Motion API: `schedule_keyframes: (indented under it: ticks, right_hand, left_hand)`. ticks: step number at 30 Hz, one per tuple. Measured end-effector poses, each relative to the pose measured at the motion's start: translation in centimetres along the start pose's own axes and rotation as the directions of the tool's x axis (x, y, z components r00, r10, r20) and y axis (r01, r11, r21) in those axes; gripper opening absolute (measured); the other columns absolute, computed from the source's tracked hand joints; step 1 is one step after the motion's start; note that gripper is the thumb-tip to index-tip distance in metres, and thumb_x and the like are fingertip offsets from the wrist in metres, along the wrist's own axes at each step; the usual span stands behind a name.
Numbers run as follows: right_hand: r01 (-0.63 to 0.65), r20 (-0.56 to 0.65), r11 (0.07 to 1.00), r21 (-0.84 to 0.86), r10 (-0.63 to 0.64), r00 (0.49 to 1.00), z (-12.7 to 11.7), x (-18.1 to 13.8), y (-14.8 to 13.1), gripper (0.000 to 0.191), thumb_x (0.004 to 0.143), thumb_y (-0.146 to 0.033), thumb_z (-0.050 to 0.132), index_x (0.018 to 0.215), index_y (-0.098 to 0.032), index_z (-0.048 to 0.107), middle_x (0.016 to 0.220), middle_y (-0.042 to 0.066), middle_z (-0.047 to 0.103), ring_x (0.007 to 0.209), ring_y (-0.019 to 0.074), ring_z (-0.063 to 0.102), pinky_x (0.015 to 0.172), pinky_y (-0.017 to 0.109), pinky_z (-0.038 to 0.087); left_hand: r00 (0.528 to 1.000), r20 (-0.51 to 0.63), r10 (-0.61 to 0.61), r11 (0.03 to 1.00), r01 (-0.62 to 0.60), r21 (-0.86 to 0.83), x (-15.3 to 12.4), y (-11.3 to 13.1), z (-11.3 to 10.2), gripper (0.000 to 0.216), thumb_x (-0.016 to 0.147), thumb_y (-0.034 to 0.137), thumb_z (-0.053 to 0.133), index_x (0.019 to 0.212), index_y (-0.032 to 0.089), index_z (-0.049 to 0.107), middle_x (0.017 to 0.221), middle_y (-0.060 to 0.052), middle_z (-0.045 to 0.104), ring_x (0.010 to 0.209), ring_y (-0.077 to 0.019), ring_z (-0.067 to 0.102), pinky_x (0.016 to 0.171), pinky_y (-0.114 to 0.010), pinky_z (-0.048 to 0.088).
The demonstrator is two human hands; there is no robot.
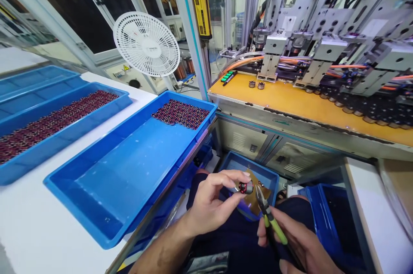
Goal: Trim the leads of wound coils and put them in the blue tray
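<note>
My left hand (211, 203) pinches a small round coil part (245, 187), dark red with a metal centre, between thumb and fingertips. My right hand (300, 244) grips a pair of green-handled cutters (269, 218); their dark jaws point up toward the coil and stand just right of it. Both hands hover over my lap, above a small blue bin (267, 177) on the floor.
A long blue tray (129, 166) on the white table holds a cluster of similar coils (181, 113) at its far end. A second tray (58, 130) at left is full of them. A white fan (146, 44) stands behind. A machine over an orange bench (300, 102) is at right.
</note>
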State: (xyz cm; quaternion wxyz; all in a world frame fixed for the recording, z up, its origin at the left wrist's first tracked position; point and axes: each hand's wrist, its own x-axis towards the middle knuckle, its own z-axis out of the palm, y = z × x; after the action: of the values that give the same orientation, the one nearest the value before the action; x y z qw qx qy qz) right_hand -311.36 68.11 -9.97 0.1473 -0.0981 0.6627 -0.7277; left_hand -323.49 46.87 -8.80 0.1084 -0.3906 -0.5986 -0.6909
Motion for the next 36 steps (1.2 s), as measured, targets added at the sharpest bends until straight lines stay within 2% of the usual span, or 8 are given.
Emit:
schedule_keyframes:
  ticks: [8,14,18,24,27,31,36]
  right_hand:
    - [-0.055,-0.041,0.997,-0.045,0.053,0.998,0.0,-0.3,0.6,0.057,0.094,-0.036,0.058,0.149,-0.029,0.042,0.118,0.015,0.063,0.102,0.0240,0.066,0.098,0.042,0.052]
    - [-0.002,0.010,0.995,0.096,0.001,1.000,0.3,0.3,0.3,0.055,0.095,-0.035,0.060,0.145,-0.044,0.041,0.116,0.008,0.062,0.098,0.0183,0.064,0.093,0.036,0.053]
    - [0.005,0.036,0.989,0.145,-0.011,0.999,0.6,0.6,0.0,0.055,0.094,-0.036,0.061,0.144,-0.045,0.042,0.113,0.008,0.062,0.094,0.0175,0.064,0.089,0.034,0.053]
    - [-0.074,0.022,0.990,0.118,0.072,0.997,0.4,1.0,0.5,0.056,0.093,-0.038,0.061,0.146,-0.034,0.044,0.104,0.010,0.064,0.087,0.0197,0.066,0.081,0.036,0.055]
    - [-0.060,0.019,0.994,0.096,0.058,0.998,0.4,0.9,0.7,0.058,0.092,-0.040,0.061,0.147,-0.033,0.042,0.104,0.011,0.063,0.087,0.0198,0.065,0.080,0.036,0.055]
    - [-0.039,0.002,0.995,0.096,0.039,0.999,0.5,0.9,0.8,0.056,0.091,-0.037,0.063,0.144,-0.037,0.046,0.104,0.009,0.064,0.084,0.0176,0.065,0.078,0.033,0.056]
    - [-0.038,-0.033,0.996,0.085,0.041,0.999,0.8,0.9,1.5,0.058,0.087,-0.024,0.062,0.143,-0.033,0.048,0.098,0.008,0.063,0.078,0.0156,0.065,0.071,0.029,0.056]
  left_hand:
    - [1.000,-0.012,0.027,0.999,-0.027,0.018,0.2,0.4,0.0,0.035,0.080,-0.003,0.065,0.102,0.021,0.051,0.103,-0.007,0.074,0.103,-0.0212,0.071,0.092,-0.042,0.060]
    - [1.000,-0.016,0.016,0.999,-0.016,0.028,0.1,0.4,0.0,0.033,0.080,-0.003,0.065,0.101,0.020,0.052,0.103,-0.007,0.074,0.102,-0.0217,0.072,0.092,-0.044,0.060]
    - [1.000,-0.021,0.012,1.000,-0.011,0.029,0.0,0.4,0.0,0.036,0.078,-0.006,0.065,0.101,0.021,0.053,0.103,-0.007,0.074,0.103,-0.0217,0.071,0.093,-0.042,0.059]
    - [1.000,-0.029,0.005,0.999,-0.004,0.048,0.1,0.4,0.0,0.034,0.080,-0.003,0.066,0.102,0.021,0.053,0.104,-0.008,0.075,0.103,-0.0224,0.072,0.092,-0.043,0.059]
    - [0.999,-0.028,0.014,0.998,-0.013,0.056,0.2,0.4,0.0,0.032,0.081,0.000,0.065,0.102,0.021,0.053,0.102,-0.008,0.075,0.102,-0.0224,0.072,0.092,-0.044,0.059]
    - [1.000,-0.023,0.020,0.998,-0.018,0.067,0.2,0.4,-0.1,0.030,0.082,0.001,0.065,0.101,0.021,0.053,0.101,-0.008,0.075,0.100,-0.0220,0.072,0.091,-0.044,0.060]
    - [1.000,-0.011,0.015,0.995,-0.014,0.099,0.3,0.4,-0.3,0.031,0.081,-0.001,0.065,0.099,0.021,0.054,0.101,-0.009,0.075,0.101,-0.0221,0.072,0.091,-0.042,0.059]
